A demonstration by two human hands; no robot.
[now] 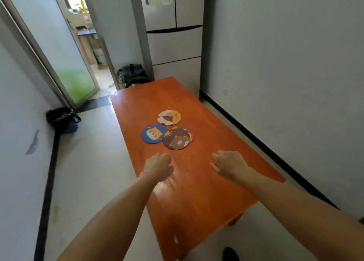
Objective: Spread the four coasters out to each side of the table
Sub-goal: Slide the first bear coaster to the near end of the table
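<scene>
Hands: two, bare, both reaching forward over the near half of the worktop (197, 192), neither touching a coaster. Left hand (158, 167): fingers curled loosely under, knuckles forward, holding nothing. Right hand (229, 165): fingers half curled and slightly parted, likewise empty. Both sit just short of the coaster group, one to each side of it, which suits taking a coaster with each hand and drawing the two apart.

Worktop: orange-brown wood, long and narrow, glossy. Its right long edge runs near a white wall; its far end stands near a pale refrigerator (174, 42).

Coasters: four, round, printed with cartoon animals, bunched around the middle of the worktop, none at an edge.
- Orange-and-white coaster (169, 117): farthest from the hands, lying flat, apparently touching nothing else.
- Blue coaster (152, 133): toward the left long edge, flat; its right rim meets or slips just under the brown one, which of the two cannot be told.
- Brown bear coaster (176, 139): nearest the hands, lying on top of the fourth.
- Fourth coaster (190, 131): mostly covered, only a crescent showing on the right; its design is not legible.

Assessment: spreading not yet begun. The overlap means the brown bear coaster probably has to be lifted or slid off first to free the one beneath. Thin flat discs on a glossy surface likely slide more readily than they pinch up.

Surroundings: dark bin (63, 117) on the floor to the left, beside a glass door.
</scene>
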